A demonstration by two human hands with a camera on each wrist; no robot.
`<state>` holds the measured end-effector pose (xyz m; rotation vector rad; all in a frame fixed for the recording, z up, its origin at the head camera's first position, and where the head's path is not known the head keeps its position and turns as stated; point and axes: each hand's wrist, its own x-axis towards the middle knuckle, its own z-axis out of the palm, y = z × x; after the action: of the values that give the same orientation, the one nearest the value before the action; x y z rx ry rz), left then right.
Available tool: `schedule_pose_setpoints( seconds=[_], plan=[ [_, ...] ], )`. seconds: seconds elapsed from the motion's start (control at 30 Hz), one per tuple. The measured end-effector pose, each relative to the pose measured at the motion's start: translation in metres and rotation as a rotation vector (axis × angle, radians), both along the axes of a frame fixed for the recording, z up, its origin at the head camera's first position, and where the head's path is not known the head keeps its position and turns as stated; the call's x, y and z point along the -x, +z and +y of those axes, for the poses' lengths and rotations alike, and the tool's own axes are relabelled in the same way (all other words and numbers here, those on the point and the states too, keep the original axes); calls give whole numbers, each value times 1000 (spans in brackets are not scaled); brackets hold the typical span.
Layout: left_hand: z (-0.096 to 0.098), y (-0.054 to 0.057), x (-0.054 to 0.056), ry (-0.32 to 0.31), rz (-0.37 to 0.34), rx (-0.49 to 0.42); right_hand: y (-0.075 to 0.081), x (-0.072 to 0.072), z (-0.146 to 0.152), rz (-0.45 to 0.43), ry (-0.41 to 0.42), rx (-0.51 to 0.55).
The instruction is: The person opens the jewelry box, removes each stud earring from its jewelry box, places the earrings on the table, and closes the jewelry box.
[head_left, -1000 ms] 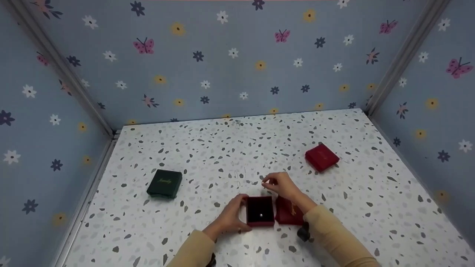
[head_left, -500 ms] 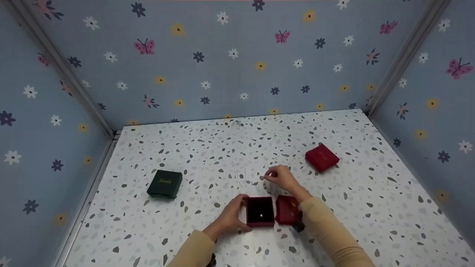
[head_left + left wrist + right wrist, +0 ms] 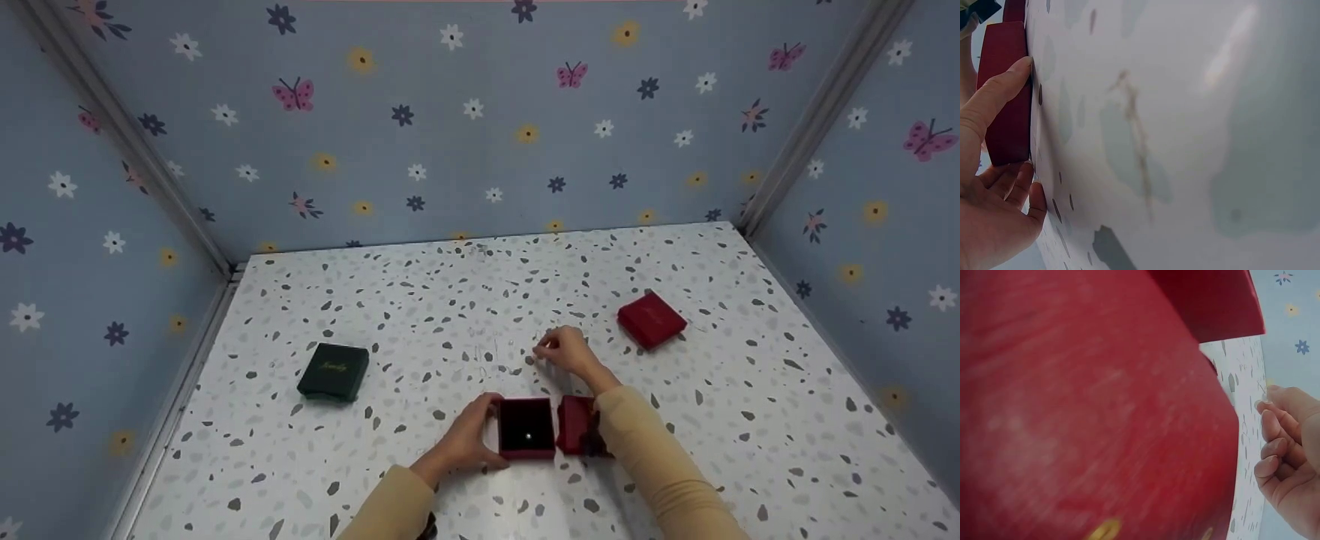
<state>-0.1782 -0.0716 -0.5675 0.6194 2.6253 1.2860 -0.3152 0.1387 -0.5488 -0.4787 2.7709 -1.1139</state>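
Note:
In the head view my left hand (image 3: 466, 437) grips the left side of an uncovered red jewelry box (image 3: 526, 455), thumb at the near corner and fingers at the far one. Its dark lining bears a small shiny white stud (image 3: 528, 436). The left wrist view has the thumb along the box's red wall (image 3: 1009, 118), with the fingertips below. My right hand (image 3: 568, 350) is beyond the box, fingers curled, thumb and index tips together. I cannot tell whether a tiny thing is between them. A red lid (image 3: 574, 424) with gold lettering lies beside the box, partly under the right forearm.
A closed green jewelry box (image 3: 333, 372) stands at the left of the speckled tabletop (image 3: 420, 300). Another red box (image 3: 652, 321) is at the back right. Faint thin lines (image 3: 480, 354) show on the tabletop. Flower-patterned panels (image 3: 480, 120) enclose the back and sides.
My right hand has moved a little farther from me, away from the box, and its forearm now covers more of the lid. The left hand, box and stud have stayed put.

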Motion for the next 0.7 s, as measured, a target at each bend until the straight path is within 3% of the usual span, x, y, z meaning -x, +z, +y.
schedule_pose_setpoints(
  seconds=[0.27, 0.7],
  plan=[
    [1, 0, 0, -2, -12, -23, -3, 11, -3, -172, -109, -17],
    [0, 2, -1, 14, -41, -10, -6, 15, -8, -206, -151, -23]
  ],
)
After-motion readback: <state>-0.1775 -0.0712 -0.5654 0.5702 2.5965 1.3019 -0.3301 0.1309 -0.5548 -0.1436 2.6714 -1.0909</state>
